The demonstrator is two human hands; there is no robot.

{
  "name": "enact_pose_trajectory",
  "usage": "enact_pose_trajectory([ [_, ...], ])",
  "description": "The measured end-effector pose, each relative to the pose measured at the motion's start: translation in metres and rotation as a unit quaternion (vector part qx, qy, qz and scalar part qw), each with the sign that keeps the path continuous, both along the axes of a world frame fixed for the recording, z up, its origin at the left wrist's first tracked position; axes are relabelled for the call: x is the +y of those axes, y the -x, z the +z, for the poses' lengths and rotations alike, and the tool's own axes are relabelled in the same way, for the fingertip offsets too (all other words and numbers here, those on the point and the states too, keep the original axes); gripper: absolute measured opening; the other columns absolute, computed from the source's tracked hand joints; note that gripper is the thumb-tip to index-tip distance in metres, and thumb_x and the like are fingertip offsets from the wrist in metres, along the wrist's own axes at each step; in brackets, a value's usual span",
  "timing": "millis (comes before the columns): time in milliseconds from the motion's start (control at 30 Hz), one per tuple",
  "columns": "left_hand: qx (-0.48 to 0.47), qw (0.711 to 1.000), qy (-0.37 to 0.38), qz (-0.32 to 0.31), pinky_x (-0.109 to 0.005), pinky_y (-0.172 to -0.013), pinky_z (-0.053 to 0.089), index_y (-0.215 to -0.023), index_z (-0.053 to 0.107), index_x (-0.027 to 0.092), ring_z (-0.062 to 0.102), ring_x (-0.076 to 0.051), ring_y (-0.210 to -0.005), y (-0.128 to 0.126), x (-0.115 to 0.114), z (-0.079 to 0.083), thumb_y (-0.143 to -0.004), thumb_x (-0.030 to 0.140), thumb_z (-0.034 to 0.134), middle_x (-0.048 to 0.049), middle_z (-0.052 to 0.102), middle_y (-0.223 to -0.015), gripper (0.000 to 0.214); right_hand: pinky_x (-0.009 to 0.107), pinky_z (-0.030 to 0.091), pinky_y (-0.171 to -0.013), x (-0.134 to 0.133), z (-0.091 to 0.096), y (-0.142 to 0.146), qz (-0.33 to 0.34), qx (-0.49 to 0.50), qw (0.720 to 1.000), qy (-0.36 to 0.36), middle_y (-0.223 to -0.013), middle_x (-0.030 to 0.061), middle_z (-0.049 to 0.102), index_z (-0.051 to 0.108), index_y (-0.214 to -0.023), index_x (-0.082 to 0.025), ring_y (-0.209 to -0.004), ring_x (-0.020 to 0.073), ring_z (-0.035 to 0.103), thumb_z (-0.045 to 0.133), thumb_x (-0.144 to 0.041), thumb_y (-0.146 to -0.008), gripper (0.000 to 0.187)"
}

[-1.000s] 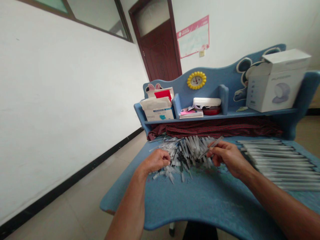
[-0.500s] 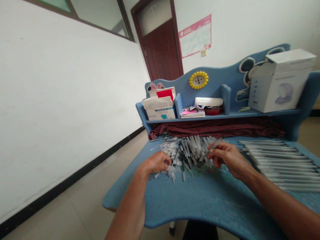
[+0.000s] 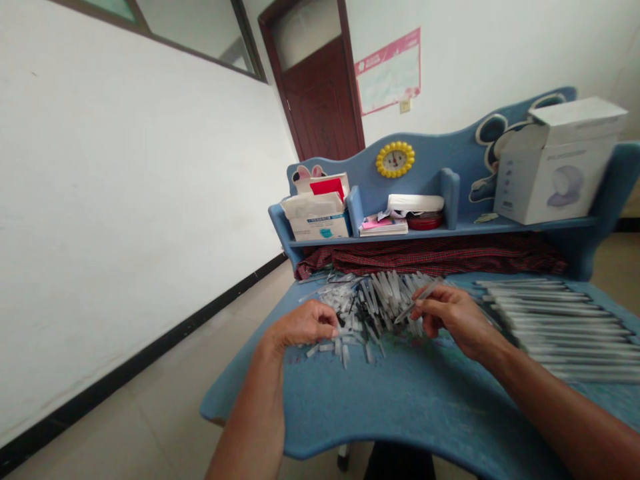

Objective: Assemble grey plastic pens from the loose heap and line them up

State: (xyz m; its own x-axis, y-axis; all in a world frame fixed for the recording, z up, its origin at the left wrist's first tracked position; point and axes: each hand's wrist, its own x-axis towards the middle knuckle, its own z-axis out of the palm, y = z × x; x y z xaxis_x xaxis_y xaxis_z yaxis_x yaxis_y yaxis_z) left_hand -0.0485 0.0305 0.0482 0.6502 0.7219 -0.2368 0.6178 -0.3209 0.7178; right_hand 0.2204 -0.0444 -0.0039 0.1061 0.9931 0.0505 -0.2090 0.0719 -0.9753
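Thumb and forefinger of my left hand are pinched on a small clear pen cap at the near edge of a loose pile. My right hand is closed round a slim translucent pen, its tip slanting down to the left over the pile. Between the hands lie several clear pen parts, with small caps scattered in front. Dark pieces show among them. Right of my right hand, many pens lie side by side in a stack.
All this lies on a blue desk. Behind the pile is a folded red checked cloth under a shelf. The shelf carries a white box, a paper-filled carton and a round red tin. A yellow clock is on the backboard.
My left hand has shifted slightly left and up, with a pen cap now showing at its fingertips. My right hand still holds the pen in nearly the same place.
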Motion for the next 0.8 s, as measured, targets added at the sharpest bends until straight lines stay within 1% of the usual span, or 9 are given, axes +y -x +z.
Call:
enact_pose_trajectory([
  [133, -0.042, 0.999, 0.019, -0.016, -0.017, -0.044, 0.033, -0.071, 0.063, 0.012, 0.043, -0.006, -0.044, -0.005, -0.004, 0.003, -0.067, 0.033, 0.062, 0.0014, 0.054, -0.055, 0.022, 0.023, 0.038, -0.036, -0.006, 0.005, 0.007, 0.031, 0.039, 0.999, -0.023, -0.061, 0.0018, 0.066, 0.054, -0.081, -0.017, -0.034, 0.0107, 0.05, 0.066, -0.03, -0.061, 0.027],
  [333, -0.117, 0.992, 0.032, -0.039, -0.017, -0.048, 0.039, -0.075, 0.064, 0.012, 0.049, -0.007, -0.051, -0.02, -0.011, -0.002, -0.07, 0.034, 0.062, -0.0016, 0.06, -0.064, 0.022, 0.025, 0.041, -0.041, -0.013, 0.007, 0.015, 0.079, 0.073, 0.993, -0.046, -0.068, 0.0043, 0.068, 0.051, -0.087, -0.017, -0.039, 0.013, 0.056, 0.066, -0.029, -0.065, 0.029],
  [533, -0.16, 0.985, 0.061, -0.036, -0.017, -0.049, 0.04, -0.076, 0.063, 0.012, 0.051, -0.007, -0.052, -0.028, -0.015, -0.006, -0.07, 0.032, 0.064, -0.0017, 0.062, -0.065, 0.021, 0.025, 0.042, -0.042, -0.015, 0.007, 0.017, 0.085, 0.075, 0.992, -0.056, -0.067, 0.0047, 0.068, 0.051, -0.086, -0.016, -0.04, 0.0135, 0.056, 0.066, -0.026, -0.067, 0.025],
  [800, -0.181, 0.98, 0.086, -0.023, -0.015, -0.046, 0.039, -0.077, 0.06, 0.01, 0.052, -0.006, -0.049, -0.036, -0.017, -0.01, -0.071, 0.03, 0.065, -0.0021, 0.062, -0.064, 0.021, 0.025, 0.042, -0.043, -0.018, 0.008, 0.02, 0.089, 0.065, 0.992, -0.062, -0.068, 0.0071, 0.069, 0.051, -0.085, -0.015, -0.042, 0.0139, 0.057, 0.065, -0.024, -0.068, 0.024],
])
